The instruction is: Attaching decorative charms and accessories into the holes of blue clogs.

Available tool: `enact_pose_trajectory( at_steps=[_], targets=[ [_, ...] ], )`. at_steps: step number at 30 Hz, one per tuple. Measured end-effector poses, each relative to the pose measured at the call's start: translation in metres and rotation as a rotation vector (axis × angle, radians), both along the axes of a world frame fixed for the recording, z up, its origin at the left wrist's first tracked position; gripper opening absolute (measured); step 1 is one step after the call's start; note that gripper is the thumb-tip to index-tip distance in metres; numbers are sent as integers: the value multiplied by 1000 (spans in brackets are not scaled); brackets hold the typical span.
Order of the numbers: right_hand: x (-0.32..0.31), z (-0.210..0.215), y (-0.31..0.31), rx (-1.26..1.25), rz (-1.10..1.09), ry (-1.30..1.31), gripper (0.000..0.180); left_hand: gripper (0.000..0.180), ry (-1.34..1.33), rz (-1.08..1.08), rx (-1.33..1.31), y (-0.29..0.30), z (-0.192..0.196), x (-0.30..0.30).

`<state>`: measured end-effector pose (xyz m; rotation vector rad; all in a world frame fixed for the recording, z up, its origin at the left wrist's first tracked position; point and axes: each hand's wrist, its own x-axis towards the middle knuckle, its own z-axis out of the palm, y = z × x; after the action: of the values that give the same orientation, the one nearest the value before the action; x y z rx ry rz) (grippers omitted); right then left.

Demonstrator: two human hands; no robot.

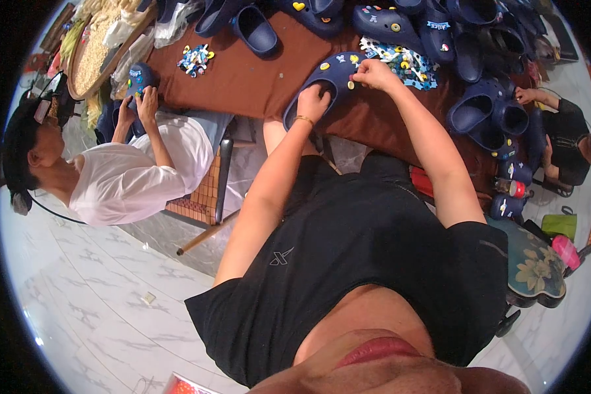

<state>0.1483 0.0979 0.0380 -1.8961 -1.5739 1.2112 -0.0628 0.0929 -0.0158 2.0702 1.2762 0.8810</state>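
A navy blue foam clog (328,82) lies tilted at the near edge of the brown-covered table, with several small yellow and white charms on its upper. My left hand (314,104) reaches into its foot opening and grips the clog from inside; part of the fingers is hidden. At the toe end, my right hand (374,74) is closed in a pinch against the upper. A small pale charm (351,85) shows right at those fingertips, but what they pinch is hidden. Just beyond my right hand lies a pile of mixed blue, white and yellow charms (404,65).
A smaller charm pile (196,60) sits left on the brown cloth (243,82). Many navy clogs (256,31) crowd the far and right sides. A person in white (138,157) on the left handles a decorated clog (138,79); another person in black (565,141) works at the right.
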Motion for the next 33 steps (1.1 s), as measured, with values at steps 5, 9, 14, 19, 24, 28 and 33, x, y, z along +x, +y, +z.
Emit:
enact_pose_trajectory(
  at_steps=[5, 9, 14, 19, 24, 28, 33],
  targets=[
    [1, 1, 19, 33, 76, -345, 33, 23, -38, -3, 53, 9, -2, 8],
    [1, -15, 31, 214, 60, -582, 40, 24, 45, 3, 0, 13, 14, 8],
    [-3, -6, -4, 433, 119, -299, 16, 16, 4, -4, -18, 6, -2, 10],
    [-5, 37, 2, 354, 520, -523, 19, 20, -18, -33, -8, -4, 0, 6],
    [-13, 57, 28, 271, 795, -731, 29, 20, 33, -33, -57, 3, -4, 4],
    [-13, 57, 44, 216, 940, -849, 36, 21, 67, -35, -116, 2, 6, 4],
    [-19, 62, 56, 126, 1025, -885, 40, 21, 15, -46, -137, 3, 13, 3]
  ],
)
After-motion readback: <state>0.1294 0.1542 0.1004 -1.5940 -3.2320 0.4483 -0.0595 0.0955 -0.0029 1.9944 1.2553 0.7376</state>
